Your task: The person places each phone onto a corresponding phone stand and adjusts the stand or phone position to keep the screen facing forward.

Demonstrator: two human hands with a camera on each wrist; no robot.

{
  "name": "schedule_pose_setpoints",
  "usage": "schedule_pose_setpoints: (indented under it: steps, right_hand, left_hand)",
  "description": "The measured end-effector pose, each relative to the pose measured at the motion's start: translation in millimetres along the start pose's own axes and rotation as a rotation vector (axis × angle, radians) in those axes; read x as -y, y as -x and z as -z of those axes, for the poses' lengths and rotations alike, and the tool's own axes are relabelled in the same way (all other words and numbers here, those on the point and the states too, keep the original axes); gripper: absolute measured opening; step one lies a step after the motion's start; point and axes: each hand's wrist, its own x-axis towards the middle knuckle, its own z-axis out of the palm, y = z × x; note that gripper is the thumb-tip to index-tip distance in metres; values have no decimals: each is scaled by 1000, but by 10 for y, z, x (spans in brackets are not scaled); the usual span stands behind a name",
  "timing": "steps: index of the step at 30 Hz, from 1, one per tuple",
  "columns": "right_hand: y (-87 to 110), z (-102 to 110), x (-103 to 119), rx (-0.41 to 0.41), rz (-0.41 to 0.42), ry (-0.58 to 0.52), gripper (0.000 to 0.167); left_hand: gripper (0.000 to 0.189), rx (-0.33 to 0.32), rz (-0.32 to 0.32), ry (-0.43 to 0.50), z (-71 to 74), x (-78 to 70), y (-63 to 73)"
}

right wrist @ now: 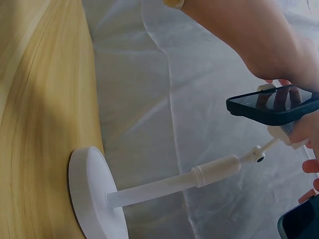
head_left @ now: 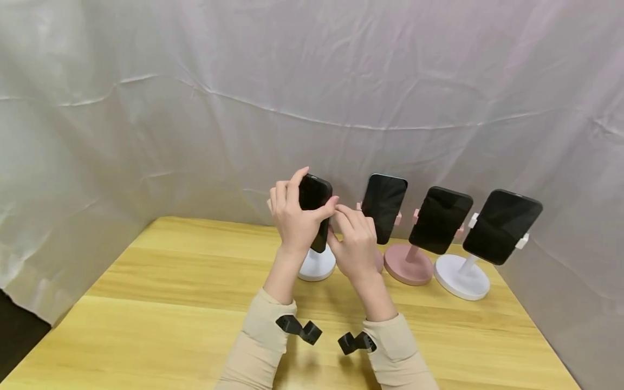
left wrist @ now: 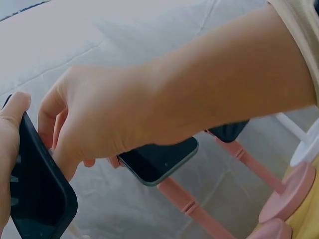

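A black smartphone (head_left: 320, 235) stands upright at a white phone stand (head_left: 317, 265). My left hand (head_left: 297, 219) grips its upper part, thumb along the right edge and fingers at the top and left. At the phone's right edge, my right hand (head_left: 356, 244) has curled fingers around the stand's clamp; part of that grip is hidden. The right wrist view shows the white clamp (right wrist: 280, 134) behind the phone (right wrist: 264, 112), with my right thumb against it. Below are the stand's ball joint (right wrist: 258, 154), ribbed collar (right wrist: 217, 171) and round base (right wrist: 94, 194).
To the right, a phone (head_left: 385, 203) and another phone (head_left: 441, 219) sit in pink stands (head_left: 408, 265). A further phone (head_left: 504, 227) is in a white stand (head_left: 462, 277). Behind the wooden table (head_left: 185, 281) hangs a grey curtain (head_left: 244, 135).
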Motion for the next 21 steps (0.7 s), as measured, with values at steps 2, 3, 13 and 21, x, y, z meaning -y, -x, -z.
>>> schedule_pose_setpoints:
  steps: [2, 3, 13, 21]
  right_hand:
    - [-4, 5, 9, 0, -3, -3, 29]
    - [-10, 12, 14, 2, -5, -4, 29]
    - [-26, 51, 23, 17, -8, 7, 26]
    - [-21, 41, 38, 35, -14, 18, 27]
  left_hand:
    - [70, -5, 11, -1, -2, -14, -2]
    - [70, -7, 16, -3, -4, -22, -3]
    - [65, 18, 41, -1, -11, -92, -1]
    - [64, 45, 105, 31, -29, -106, 22]
